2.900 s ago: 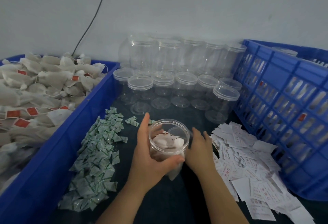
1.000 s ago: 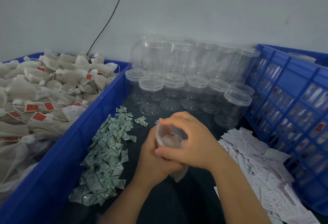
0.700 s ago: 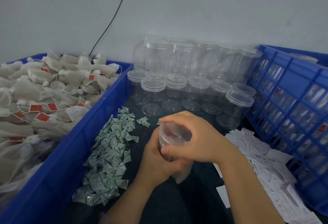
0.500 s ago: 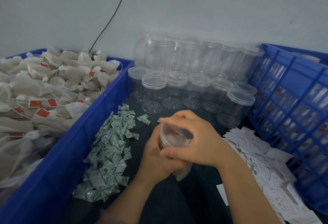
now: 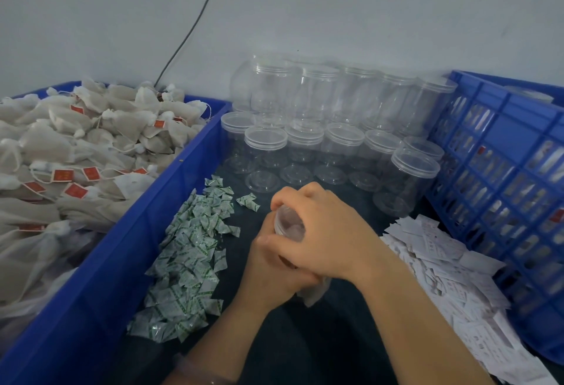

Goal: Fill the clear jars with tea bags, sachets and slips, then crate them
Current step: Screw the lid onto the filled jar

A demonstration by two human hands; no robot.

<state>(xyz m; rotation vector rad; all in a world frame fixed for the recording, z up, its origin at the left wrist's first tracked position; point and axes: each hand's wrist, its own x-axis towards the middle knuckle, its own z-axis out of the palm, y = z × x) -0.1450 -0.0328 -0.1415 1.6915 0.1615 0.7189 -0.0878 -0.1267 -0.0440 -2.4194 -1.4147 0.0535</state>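
A clear jar (image 5: 288,223) with white contents sits between both hands at the middle of the dark table. My left hand (image 5: 274,265) wraps its body from below and the left. My right hand (image 5: 323,232) lies over its top, fingers clamped on the clear lid. Most of the jar is hidden by the hands. A white slip corner sticks out under them. Green-and-white sachets (image 5: 189,259) lie in a heap to the left. White slips (image 5: 451,281) are piled to the right.
A blue bin (image 5: 128,232) on the left holds heaped tea bags (image 5: 76,152) with red tags. Several empty lidded jars (image 5: 329,140) stand in rows at the back, against the wall. A blue lattice crate (image 5: 503,189) stands at the right.
The jar stood with no lid in my left hand; my right hand has since come over its top with the lid. In the last second both hands stay on the jar, shifting slightly.
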